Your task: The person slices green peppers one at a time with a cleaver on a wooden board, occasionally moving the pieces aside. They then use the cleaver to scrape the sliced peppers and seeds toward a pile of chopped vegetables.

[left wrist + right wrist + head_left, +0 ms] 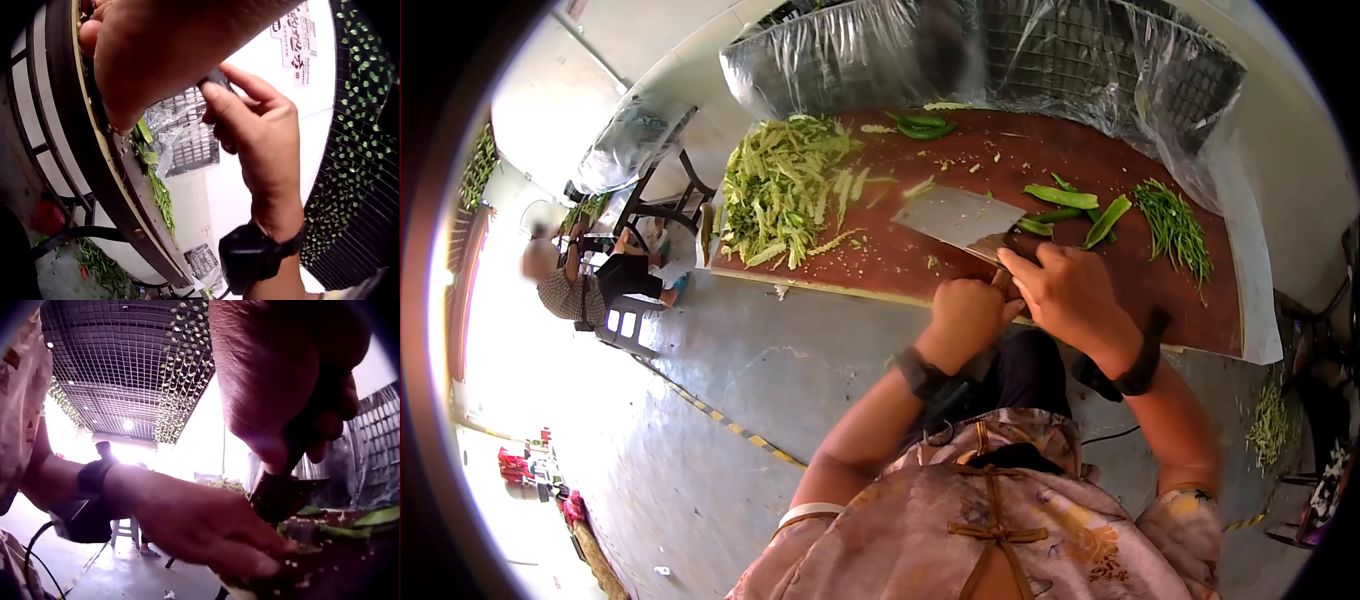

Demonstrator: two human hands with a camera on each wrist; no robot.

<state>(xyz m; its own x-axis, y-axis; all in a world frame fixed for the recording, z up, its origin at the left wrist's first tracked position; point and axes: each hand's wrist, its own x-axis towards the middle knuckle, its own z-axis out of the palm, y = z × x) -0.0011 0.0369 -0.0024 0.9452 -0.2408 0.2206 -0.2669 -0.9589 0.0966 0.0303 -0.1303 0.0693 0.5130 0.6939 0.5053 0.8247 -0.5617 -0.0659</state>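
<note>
My right hand grips the dark handle of a cleaver, its broad blade lying toward the left over the brown board. Close beside it, at the board's near edge, is my left hand; its fingertips reach down by a green pepper piece in the right wrist view. The cleaver and right hand partly hide those fingertips, and I cannot tell whether they pinch anything. Split green peppers lie just beyond the right hand. A pile of thin green shreds sits farther right.
The brown board carries a big heap of pale green strips at left and whole green peppers at back. Plastic-wrapped crates stand behind. A seated person is at far left. Plant scraps lie at right.
</note>
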